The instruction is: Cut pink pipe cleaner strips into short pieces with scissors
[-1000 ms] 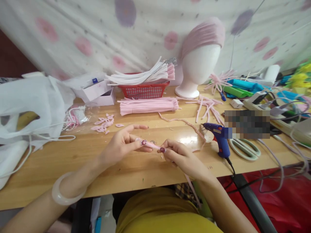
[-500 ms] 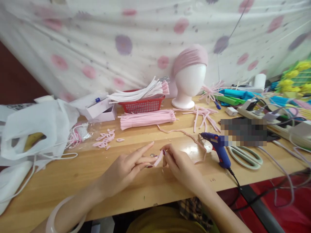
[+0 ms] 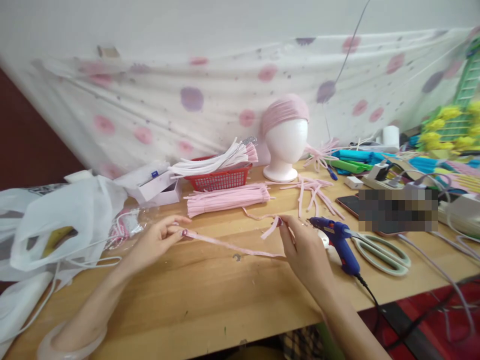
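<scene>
My left hand (image 3: 159,243) pinches one end of a narrow pink measuring tape (image 3: 228,245) between thumb and finger. The tape runs across the wooden table toward my right hand, and another stretch of it shows behind. My right hand (image 3: 305,245) has a short pale pink strip (image 3: 270,228) pinched in its fingertips, one end hanging free to the left. Whether that hand also grips the tape passing beneath it, I cannot tell. Close to its right lies a blue glue gun (image 3: 339,245). A bundle of pink pipe cleaners (image 3: 228,199) rests beyond both hands.
A red basket (image 3: 225,180) holds white and pink pipe cleaners. The white foam head (image 3: 285,145) wears a pink cap. Loose pink pipe cleaners (image 3: 318,195), scissors (image 3: 386,254) and a phone (image 3: 348,204) lie right; a white bag (image 3: 75,220) stands left. Cables cross the right side.
My hands have moved apart. The left went left and now holds the tape's end; the right moved right with the pink strip. The camera view has tilted up.
</scene>
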`<state>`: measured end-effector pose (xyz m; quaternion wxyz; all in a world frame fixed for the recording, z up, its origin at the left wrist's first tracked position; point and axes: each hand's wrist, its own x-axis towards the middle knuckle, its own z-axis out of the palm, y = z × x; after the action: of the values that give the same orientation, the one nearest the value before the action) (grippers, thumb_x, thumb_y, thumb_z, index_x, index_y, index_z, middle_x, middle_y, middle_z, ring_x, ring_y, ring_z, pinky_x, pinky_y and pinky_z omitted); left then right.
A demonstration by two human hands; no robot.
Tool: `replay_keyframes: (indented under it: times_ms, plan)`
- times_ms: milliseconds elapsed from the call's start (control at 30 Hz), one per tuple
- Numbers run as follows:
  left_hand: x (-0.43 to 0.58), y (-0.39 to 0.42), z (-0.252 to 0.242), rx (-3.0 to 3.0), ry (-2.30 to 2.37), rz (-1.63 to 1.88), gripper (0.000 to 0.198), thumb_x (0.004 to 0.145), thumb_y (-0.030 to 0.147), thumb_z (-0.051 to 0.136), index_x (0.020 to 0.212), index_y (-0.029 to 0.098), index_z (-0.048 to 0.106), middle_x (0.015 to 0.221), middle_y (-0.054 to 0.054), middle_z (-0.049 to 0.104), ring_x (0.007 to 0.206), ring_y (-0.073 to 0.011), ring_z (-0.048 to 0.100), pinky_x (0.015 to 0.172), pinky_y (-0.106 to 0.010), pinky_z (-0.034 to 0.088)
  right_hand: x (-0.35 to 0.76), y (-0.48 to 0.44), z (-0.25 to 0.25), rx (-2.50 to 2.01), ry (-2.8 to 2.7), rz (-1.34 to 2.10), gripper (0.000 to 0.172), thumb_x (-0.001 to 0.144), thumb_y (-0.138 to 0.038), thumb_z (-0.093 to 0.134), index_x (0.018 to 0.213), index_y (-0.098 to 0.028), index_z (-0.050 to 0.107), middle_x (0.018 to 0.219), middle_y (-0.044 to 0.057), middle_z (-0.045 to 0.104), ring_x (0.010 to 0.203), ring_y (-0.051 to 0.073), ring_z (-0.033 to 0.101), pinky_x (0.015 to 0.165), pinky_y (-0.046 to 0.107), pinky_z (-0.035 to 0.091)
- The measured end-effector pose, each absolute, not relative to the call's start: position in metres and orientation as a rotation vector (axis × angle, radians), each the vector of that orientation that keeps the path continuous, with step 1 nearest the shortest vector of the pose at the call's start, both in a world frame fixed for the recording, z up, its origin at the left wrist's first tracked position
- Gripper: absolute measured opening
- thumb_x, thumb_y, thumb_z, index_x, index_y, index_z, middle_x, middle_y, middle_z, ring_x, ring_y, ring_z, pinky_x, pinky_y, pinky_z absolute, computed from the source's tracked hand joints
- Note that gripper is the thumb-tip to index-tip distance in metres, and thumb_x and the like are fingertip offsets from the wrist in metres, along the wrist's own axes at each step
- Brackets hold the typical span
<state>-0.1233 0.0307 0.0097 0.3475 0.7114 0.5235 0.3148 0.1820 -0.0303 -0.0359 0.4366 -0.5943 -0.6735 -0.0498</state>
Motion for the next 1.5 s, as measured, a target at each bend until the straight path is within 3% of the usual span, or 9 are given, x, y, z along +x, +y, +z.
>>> replay_keyframes:
  times_ms: [100,267,367,567,767,867,1000,1133,1500]
  plan:
    - [-0.11,0.032,0.014,1.975,1.361,0.785,0.038,0.071,0.053,0.069,0.093,0.023,0.072,0.122,-0.012,0.069,0.119,-0.033,0.059,0.099,-0.045,0.046,0.176,-0.031,-0.029,-1.354,-1.714,-0.095,0.02,0.097,-0.019,0.04,0.093,-0.019,0.06,0.079,0.006,0.066,0.075,0.021,0.061,0.068,0.03,0.043]
    - [-0.057,0.02,0.017,1.485,0.849,0.68,0.032,0.073,0.043,0.075,0.094,0.019,0.069,0.086,-0.005,0.075,0.079,-0.0199,0.071,0.082,-0.037,0.056,0.15,-0.035,-0.018,-1.185,-1.815,0.072,0.022,0.098,-0.021,0.04,0.099,-0.021,0.063,0.081,0.004,0.069,0.076,0.018,0.064,0.069,0.028,0.045]
    - [-0.035,0.017,0.011,1.264,0.717,0.767,0.036,0.067,0.034,0.083,0.098,0.019,0.071,0.08,-0.002,0.074,0.072,-0.0157,0.069,0.073,-0.032,0.057,0.138,-0.037,-0.013,-1.184,-1.802,0.152,0.022,0.098,-0.025,0.043,0.093,-0.02,0.064,0.076,0.003,0.069,0.069,0.016,0.063,0.064,0.026,0.044]
    - [-0.029,0.023,-0.005,1.097,0.618,0.77,0.03,0.063,0.036,0.085,0.087,0.02,0.078,0.076,-0.005,0.076,0.068,-0.016,0.069,0.068,-0.03,0.056,0.132,-0.033,-0.013,-1.281,-1.74,0.325,0.024,0.096,-0.027,0.045,0.079,-0.019,0.061,0.066,0.002,0.064,0.058,0.015,0.057,0.055,0.025,0.04]
    - [-0.03,0.025,-0.008,1.022,0.659,0.838,0.026,0.055,0.035,0.089,0.073,0.02,0.079,0.066,-0.004,0.073,0.057,-0.0153,0.065,0.059,-0.032,0.055,0.126,-0.036,-0.012,-1.117,-1.66,0.633,0.022,0.097,-0.024,0.041,0.099,-0.02,0.062,0.082,0.004,0.069,0.071,0.015,0.063,0.065,0.025,0.047]
    - [-0.032,0.029,-0.006,1.068,0.658,0.958,0.023,0.055,0.035,0.089,0.069,0.02,0.078,0.066,-0.002,0.071,0.055,-0.0119,0.061,0.055,-0.026,0.051,0.122,-0.038,-0.01,-1.062,-1.637,0.793,0.023,0.098,-0.03,0.043,0.107,-0.019,0.061,0.085,0.004,0.067,0.074,0.015,0.062,0.067,0.025,0.048]
    - [-0.034,0.036,-0.007,1.133,0.665,1.126,0.018,0.055,0.031,0.09,0.066,0.021,0.079,0.078,-0.002,0.075,0.067,-0.0115,0.064,0.066,-0.024,0.051,0.121,-0.037,-0.015,-1.161,-1.665,0.853,0.02,0.096,-0.034,0.049,0.099,-0.018,0.06,0.074,0.001,0.06,0.064,0.014,0.057,0.059,0.024,0.043]
    - [-0.036,0.04,-0.011,1.154,0.691,1.096,0.019,0.059,0.034,0.087,0.07,0.021,0.08,0.07,-0.005,0.076,0.07,-0.0173,0.067,0.077,-0.033,0.052,0.123,-0.038,-0.022,-1.187,-1.72,0.813,0.019,0.099,-0.026,0.038,0.096,-0.019,0.056,0.071,0.0,0.059,0.061,0.013,0.055,0.059,0.024,0.04]
    - [-0.039,0.044,-0.008,1.062,0.678,0.968,0.023,0.057,0.036,0.088,0.065,0.018,0.077,0.067,-0.004,0.075,0.069,-0.0184,0.069,0.078,-0.036,0.055,0.138,-0.035,-0.023,-1.077,-1.669,1.125,0.024,0.099,-0.031,0.038,0.084,-0.019,0.052,0.061,-0.004,0.046,0.057,0.011,0.044,0.057,0.024,0.034]
